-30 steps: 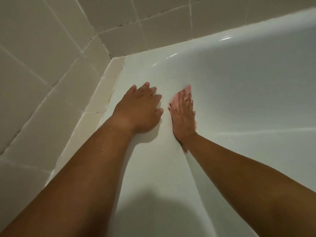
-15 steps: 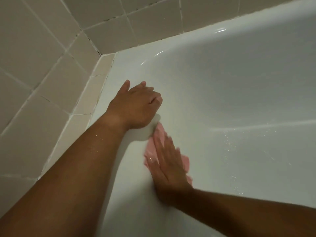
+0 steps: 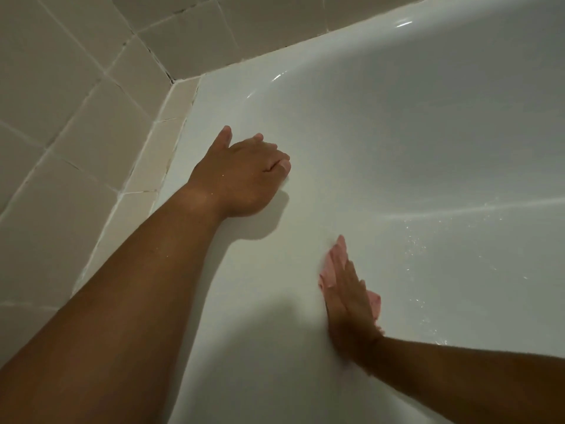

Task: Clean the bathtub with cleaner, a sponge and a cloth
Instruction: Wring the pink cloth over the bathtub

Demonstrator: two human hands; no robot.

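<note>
Pale tiles (image 3: 61,117) with light grout filled the left side and met at a corner beyond the tub (image 3: 412,133). A narrow strip of tile ran along the tub's near edge.

The left forearm (image 3: 122,301) reached up from the lower left corner, crossing the tile strip at a slant, with a few small drops on its skin. The left hand (image 3: 241,175) rested palm down on the white rim, near the tiled corner. Its thumb pointed away toward that corner, while the other fingers were loosely bent, their tips touching the rim. It held nothing. The hand cast a shadow on the rim just to its right.

Further right and nearer the camera, the cloth (image 3: 374,301), pink, lay pressed against the tub's inner wall just past the rim's edge. Most of it was hidden; a bit showed at the fingertips and another bit beside the palm. The right hand (image 3: 348,301) lay flat over it, fingers straight and close together, pointing up and away, palm pushing the cloth onto the wall. The two hands were well apart.

The right forearm (image 3: 458,384) came in from the lower right edge, nearly level. Right of the hand, fine droplets (image 3: 415,240) speckled the tub's wall beneath a faint pale streak.
</note>
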